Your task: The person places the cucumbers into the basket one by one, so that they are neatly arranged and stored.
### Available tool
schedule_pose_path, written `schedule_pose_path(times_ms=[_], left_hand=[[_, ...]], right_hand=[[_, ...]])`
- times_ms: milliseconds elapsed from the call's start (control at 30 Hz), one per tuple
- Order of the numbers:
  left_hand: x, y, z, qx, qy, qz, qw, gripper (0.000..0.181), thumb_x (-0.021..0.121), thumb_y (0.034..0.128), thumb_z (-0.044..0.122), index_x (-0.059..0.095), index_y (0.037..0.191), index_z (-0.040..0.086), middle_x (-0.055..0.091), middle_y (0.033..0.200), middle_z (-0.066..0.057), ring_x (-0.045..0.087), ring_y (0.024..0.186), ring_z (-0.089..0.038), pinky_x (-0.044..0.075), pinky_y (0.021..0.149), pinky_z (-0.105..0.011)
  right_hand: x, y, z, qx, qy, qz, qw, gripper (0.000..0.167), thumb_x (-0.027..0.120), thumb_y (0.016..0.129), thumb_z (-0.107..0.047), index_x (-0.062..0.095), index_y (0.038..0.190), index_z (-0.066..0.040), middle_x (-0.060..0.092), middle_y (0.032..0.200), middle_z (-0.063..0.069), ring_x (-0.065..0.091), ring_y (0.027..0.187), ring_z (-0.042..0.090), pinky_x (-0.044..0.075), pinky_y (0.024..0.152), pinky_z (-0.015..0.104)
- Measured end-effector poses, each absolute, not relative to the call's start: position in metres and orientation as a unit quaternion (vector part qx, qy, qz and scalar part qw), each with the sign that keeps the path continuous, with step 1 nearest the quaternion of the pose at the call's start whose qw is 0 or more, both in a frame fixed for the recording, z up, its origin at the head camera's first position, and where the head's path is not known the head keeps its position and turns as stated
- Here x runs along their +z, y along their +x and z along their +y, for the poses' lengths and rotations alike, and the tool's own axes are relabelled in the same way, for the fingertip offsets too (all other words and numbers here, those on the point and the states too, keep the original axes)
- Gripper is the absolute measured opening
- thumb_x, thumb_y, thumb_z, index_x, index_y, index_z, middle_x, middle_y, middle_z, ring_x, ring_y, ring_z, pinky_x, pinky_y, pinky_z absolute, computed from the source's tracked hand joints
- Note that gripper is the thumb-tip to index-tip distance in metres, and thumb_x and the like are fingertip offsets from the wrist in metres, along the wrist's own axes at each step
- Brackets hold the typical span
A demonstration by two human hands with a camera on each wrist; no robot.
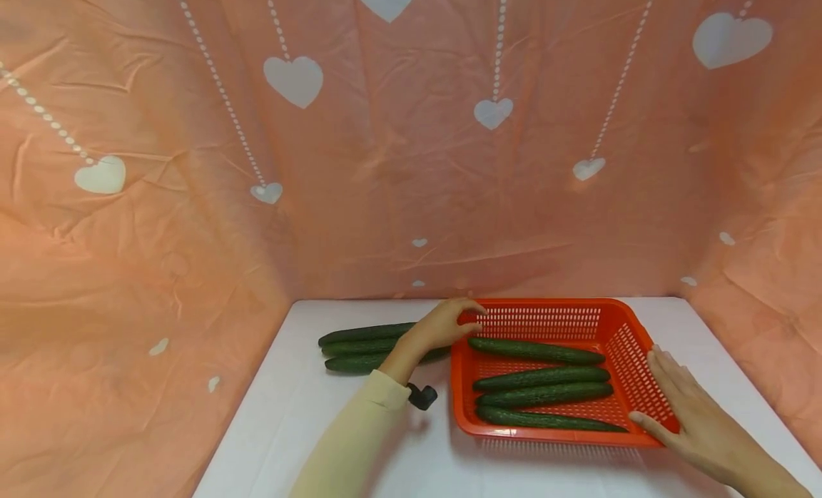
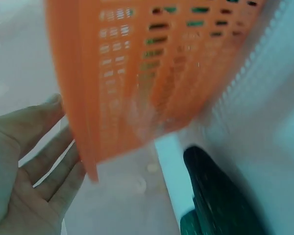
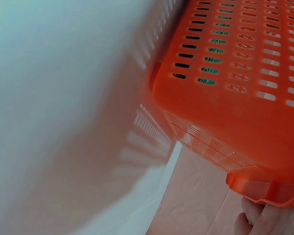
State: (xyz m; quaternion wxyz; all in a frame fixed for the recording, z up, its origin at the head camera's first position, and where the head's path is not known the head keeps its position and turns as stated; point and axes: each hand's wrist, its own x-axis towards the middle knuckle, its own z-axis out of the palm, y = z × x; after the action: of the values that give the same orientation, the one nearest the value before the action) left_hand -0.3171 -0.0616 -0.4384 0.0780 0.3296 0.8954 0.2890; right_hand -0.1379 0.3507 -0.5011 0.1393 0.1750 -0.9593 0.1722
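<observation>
A red perforated basket (image 1: 546, 435) stands on the white table, holding several cucumbers (image 1: 546, 395) laid lengthwise. At its back left corner is my left hand (image 1: 443, 325), fingers bent loosely over the rim; the left wrist view shows its fingers (image 2: 54, 161) beside the orange-looking rim (image 2: 83, 98). My right hand (image 1: 700, 419) lies along the basket's right side, fingers extended on the rim and thumb over the front right corner. In the right wrist view, its fingers (image 3: 257, 215) touch the rim from beneath.
Left of the basket, several more cucumbers (image 1: 359, 346) lie side by side on the table (image 1: 276, 427), partly behind my left forearm. A black strap end (image 1: 422, 397) hangs at my left wrist. Peach cloth (image 1: 385, 163) with white hearts surrounds the table's back and sides.
</observation>
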Motion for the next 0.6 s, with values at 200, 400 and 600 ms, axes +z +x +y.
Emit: schedule_pose_path(times_ms=[200, 400, 600], left_hand=[[-0.444, -0.312, -0.095, 0.314, 0.318, 0.893, 0.055, 0.032, 0.071, 0.106, 0.018, 0.071, 0.137, 0.01, 0.062, 0.15, -0.012, 0.056, 0.14, -0.033, 0.045, 0.119, -0.052], [-0.454, -0.307, -0.129, 0.325, 0.302, 0.896, 0.026, 0.03, 0.071, 0.1047, 0.013, 0.072, 0.134, 0.007, 0.069, 0.137, -0.012, 0.064, 0.127, -0.033, 0.051, 0.112, -0.051], [-0.464, -0.299, -0.164, 0.331, 0.286, 0.899, 0.02, 0.029, 0.073, 0.1031, 0.009, 0.072, 0.131, 0.003, 0.072, 0.131, -0.012, 0.067, 0.126, -0.032, 0.051, 0.112, -0.051]], right_hand=[[-0.503, -0.138, 0.349, 0.172, 0.174, -0.959, 0.146, 0.106, 0.079, 0.097, -0.037, 0.011, 0.171, -0.002, 0.006, 0.179, 0.019, -0.013, 0.163, 0.01, -0.017, 0.116, 0.011], [-0.501, -0.139, 0.35, 0.172, 0.177, -0.957, 0.15, 0.106, 0.078, 0.098, -0.036, 0.011, 0.171, -0.002, 0.006, 0.179, 0.019, -0.015, 0.161, 0.004, -0.016, 0.117, 0.011], [-0.503, -0.137, 0.348, 0.183, 0.165, -0.961, 0.129, 0.106, 0.077, 0.099, -0.036, 0.008, 0.172, -0.004, 0.003, 0.179, 0.02, -0.013, 0.165, 0.02, -0.02, 0.114, 0.014]])
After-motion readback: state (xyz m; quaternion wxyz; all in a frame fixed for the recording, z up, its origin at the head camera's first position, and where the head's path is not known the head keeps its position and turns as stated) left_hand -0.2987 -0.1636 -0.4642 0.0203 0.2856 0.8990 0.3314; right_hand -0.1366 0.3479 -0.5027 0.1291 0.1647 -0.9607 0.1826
